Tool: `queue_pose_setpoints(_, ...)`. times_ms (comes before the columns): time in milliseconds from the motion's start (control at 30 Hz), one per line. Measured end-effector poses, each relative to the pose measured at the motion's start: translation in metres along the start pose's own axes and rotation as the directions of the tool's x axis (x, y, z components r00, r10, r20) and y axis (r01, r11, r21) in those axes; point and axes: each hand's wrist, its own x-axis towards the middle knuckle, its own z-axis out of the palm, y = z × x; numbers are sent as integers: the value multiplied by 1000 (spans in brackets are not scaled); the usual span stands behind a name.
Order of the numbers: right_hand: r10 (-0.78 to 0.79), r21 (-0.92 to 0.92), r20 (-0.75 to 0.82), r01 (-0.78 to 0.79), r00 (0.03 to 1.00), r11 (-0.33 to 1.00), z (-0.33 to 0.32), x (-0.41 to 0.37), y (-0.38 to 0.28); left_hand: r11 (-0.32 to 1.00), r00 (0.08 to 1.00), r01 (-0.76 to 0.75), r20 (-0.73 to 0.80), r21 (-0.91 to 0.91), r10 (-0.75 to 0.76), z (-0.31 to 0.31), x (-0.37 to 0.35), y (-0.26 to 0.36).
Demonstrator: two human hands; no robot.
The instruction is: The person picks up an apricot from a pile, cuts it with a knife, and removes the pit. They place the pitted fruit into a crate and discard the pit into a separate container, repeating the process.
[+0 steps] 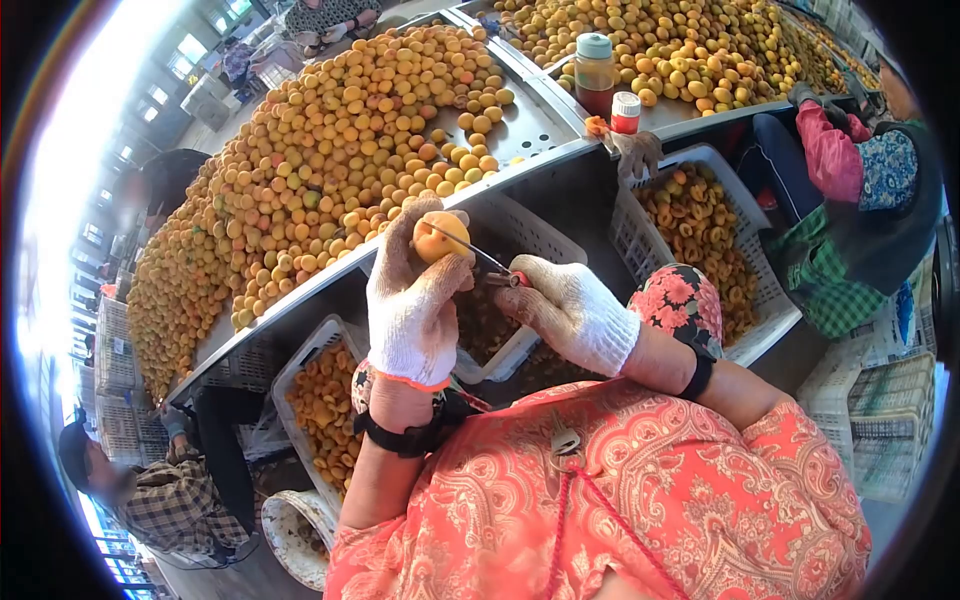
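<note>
My left hand (415, 300), in a white knit glove browned at the fingers, grips an apricot (441, 237) between thumb and fingers. My right hand (575, 312), gloved the same way, is closed around the red handle of a small knife (518, 277). Its thin blade reaches up and left to the apricot and overlaps the fruit's face. Both hands are above a white crate (530, 232) between my knees, partly hidden by the gloves. Just beyond them, a big heap of whole apricots (340, 150) covers the metal sorting table (535, 125).
Crates of halved apricots (700, 215) stand at right and left (325, 405). A lidded bottle (594, 75) and a red-and-white jar (625, 112) sit on the table edge. Other people (850, 180) work on both sides. Near my left elbow is a stained bucket (300, 535).
</note>
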Motion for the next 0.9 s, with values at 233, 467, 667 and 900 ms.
queue_pose_setpoints(233,6,21,-23,-5,1000,1000,-5,6,0,991,994,-87,-59,96,93,7,6,-2)
queue_pose_setpoints(467,-49,-2,-36,49,998,999,-1,5,2,989,994,-55,-90,138,67,7,6,-1)
queue_pose_setpoints(667,14,4,-21,-14,1000,1000,-2,4,-4,997,998,-41,-54,60,44,11,2,0)
queue_pose_setpoints(900,5,-58,-6,-5,1000,998,-3,3,-6,998,997,-18,-74,68,23,9,0,2)
